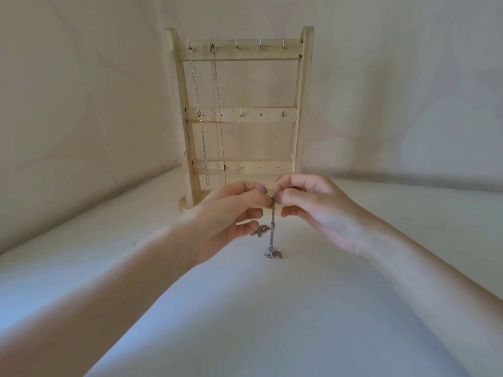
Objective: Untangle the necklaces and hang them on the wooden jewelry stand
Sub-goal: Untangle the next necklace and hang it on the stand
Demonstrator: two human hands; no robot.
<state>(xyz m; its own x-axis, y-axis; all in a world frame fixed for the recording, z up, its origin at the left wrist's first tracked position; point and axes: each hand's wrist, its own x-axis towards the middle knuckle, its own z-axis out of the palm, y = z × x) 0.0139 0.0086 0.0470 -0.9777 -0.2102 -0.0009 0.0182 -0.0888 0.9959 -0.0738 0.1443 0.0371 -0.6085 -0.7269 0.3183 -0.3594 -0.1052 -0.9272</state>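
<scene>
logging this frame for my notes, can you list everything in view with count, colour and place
wooden jewelry stand: one, pale wood, upright at the back of the surface
hooks: five on the top bar, three on the middle bar, metal
hung necklaces: two, silvery, on the two leftmost top hooks
tangled necklace: one, dark silver, hanging from the fingers to the surface
surface: one, white
left hand: pinches the chain
right hand: pinches the chain

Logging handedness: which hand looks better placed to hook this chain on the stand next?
Probably right: the right hand pinches the chain top, under the free hooks; the left hand holds it lower, beside it.
</scene>
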